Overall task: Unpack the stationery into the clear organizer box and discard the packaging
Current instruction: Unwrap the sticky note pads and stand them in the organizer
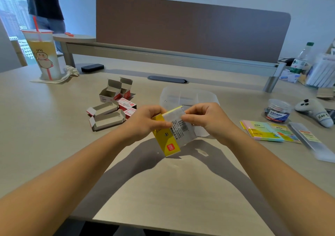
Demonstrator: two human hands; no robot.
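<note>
You hold the yellow sticky-note pack at the centre of the frame, above the desk: your left hand grips its yellow side to steady it, while your right hand pinches the clear wrapper at its top edge, probably to peel it open. The clear organizer box sits just behind your hands, which partly hide it, so its contents are hard to make out.

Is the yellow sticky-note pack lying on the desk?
No: both the left hand and right hand hold the pack above the desk.
</note>
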